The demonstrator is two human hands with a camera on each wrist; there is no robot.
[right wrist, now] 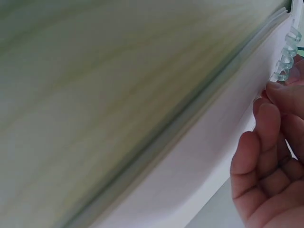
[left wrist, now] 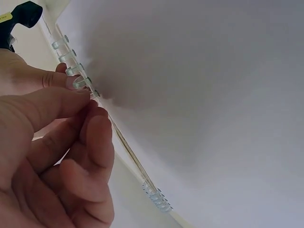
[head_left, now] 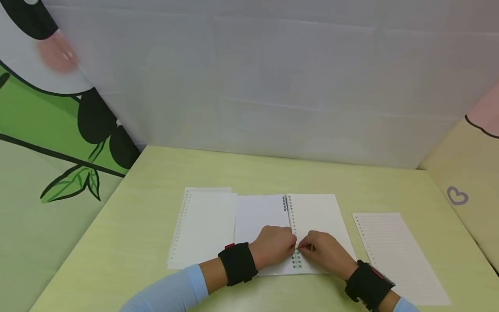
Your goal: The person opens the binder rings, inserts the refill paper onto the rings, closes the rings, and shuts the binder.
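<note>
An open loose-leaf notebook [head_left: 313, 212] lies on the table, with its clear plastic binder rings [head_left: 297, 260] in clusters along the spine. My left hand [head_left: 274, 247] is over the left page, and its thumb and forefinger pinch the rings at the spine. From the other side my right hand [head_left: 327, 253] pinches the same lower rings, its fingertips close to the left ones. In the left wrist view, clear rings [left wrist: 71, 59] run up beyond the thumb, and another ring cluster [left wrist: 157, 198] stands farther down. The fingertips hide the pinched ring itself.
Loose punched sheets [head_left: 204, 229] lie left of the notebook, their edge overlapping its left page. A lined punched sheet [head_left: 401, 255] lies to the right, partly beneath the right wrist. Behind the pale yellow table [head_left: 249, 169] stands a white backdrop [head_left: 273, 86].
</note>
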